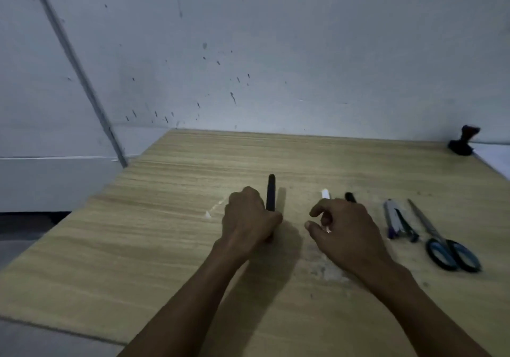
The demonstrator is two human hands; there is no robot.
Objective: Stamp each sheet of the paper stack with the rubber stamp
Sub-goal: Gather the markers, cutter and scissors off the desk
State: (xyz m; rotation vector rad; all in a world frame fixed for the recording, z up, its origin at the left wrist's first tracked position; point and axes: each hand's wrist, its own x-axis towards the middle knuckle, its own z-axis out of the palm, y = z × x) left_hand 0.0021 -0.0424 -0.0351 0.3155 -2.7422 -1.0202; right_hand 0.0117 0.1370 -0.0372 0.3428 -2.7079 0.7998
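Observation:
The black rubber stamp (463, 142) stands upright at the table's far right corner, beside the edge of a white paper stack (494, 158) that runs out of view. Both hands are far from it, near the middle of the table. My left hand (248, 218) grips a black marker (271, 192) that points away from me. My right hand (345, 232) hovers with loosely curled fingers over a white pen (325, 193) and a black pen (350, 197) lying on the table. Thumb and forefinger are apart, and I see no grip on either pen.
On the wooden table (138, 246), right of my right hand, lie a grey stapler (397, 220) and blue-handled scissors (444, 243). A grey wall rises behind the table. The table's left edge drops to the floor.

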